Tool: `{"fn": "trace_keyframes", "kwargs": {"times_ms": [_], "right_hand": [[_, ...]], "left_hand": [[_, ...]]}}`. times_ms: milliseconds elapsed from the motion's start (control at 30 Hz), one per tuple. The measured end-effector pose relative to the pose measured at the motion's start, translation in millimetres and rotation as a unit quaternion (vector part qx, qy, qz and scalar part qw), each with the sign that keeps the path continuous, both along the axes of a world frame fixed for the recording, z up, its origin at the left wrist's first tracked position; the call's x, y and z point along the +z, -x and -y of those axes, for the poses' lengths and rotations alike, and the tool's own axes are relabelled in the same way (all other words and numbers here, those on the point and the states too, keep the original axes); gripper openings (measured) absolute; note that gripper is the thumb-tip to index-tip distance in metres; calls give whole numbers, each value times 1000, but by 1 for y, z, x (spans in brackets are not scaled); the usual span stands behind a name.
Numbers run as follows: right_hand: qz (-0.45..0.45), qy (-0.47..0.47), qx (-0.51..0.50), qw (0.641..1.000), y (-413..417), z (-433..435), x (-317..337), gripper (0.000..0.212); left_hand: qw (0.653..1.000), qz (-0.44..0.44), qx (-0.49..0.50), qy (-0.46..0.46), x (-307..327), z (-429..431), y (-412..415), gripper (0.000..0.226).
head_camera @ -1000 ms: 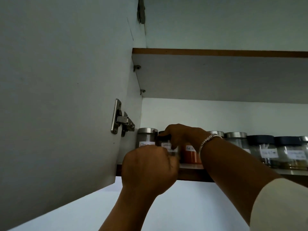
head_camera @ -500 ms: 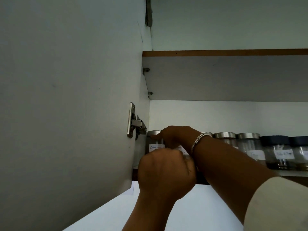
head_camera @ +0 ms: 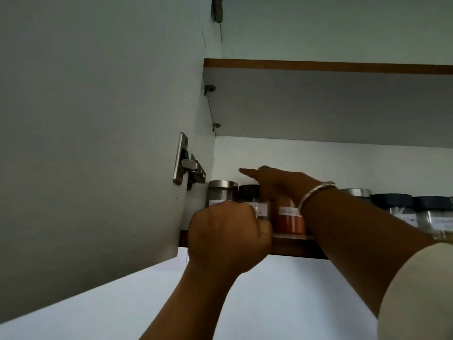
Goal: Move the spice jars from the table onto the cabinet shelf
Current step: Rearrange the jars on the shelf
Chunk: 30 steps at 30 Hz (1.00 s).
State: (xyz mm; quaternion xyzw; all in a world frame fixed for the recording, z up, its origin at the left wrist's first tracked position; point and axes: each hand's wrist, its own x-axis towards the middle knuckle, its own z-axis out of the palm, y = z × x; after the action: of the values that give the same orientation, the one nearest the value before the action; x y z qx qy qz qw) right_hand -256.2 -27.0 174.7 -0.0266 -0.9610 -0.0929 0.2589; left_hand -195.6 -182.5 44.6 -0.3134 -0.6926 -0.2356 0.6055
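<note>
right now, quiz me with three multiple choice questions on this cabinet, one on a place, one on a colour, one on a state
1. Where is the orange spice jar? A on the shelf, right of the black-lidded jar; B on the upper shelf; C on a table.
2. Lid colour of the leftmost jar? A red; B silver; C green.
3. The cabinet door is: A shut; B missing; C open.
Answers: 1 A, it stands third from the left; 2 B, metal sheen; 3 C, its inner face and hinge show.
</note>
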Motion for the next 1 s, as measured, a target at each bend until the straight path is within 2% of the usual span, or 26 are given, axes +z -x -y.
{"fn": "trace_keyframes", "kwargs": {"times_ms": [100,133,233,367,567,700,800,867,933,1000], "right_hand": [[40,53,1,998,-24,-41,-4,61],[32,63,0,998,-30,-54,-6,59],[2,39,-17,999,-41,-78,-4,72],[-17,5,20,1000,-40,-79,-9,50],[-17,-31,26,999,-32,-82,-8,40],[-17,-45,25,999,-29,-82,-6,43],[-12,-9,56,998,-34,-86,-5,43],[-17,22,67,997,-45,-94,-2,61],[-17,4,25,1000,-58,-110,2,80],[8,-24,-36,999,-72,-131,0,84]], "left_hand": [[999,13,39,20,2,0,-1,38],[998,20,45,29,2,-1,-1,36],[996,50,54,54,6,2,-3,29],[992,89,60,71,7,-7,-10,29],[996,63,50,48,-1,-70,-36,39],[996,69,48,31,-1,-79,-35,38],[996,68,52,30,0,-74,-34,32],[995,72,56,35,1,-73,-34,36],[994,79,57,38,2,-73,-34,35],[994,82,61,45,3,-73,-34,31]]}}
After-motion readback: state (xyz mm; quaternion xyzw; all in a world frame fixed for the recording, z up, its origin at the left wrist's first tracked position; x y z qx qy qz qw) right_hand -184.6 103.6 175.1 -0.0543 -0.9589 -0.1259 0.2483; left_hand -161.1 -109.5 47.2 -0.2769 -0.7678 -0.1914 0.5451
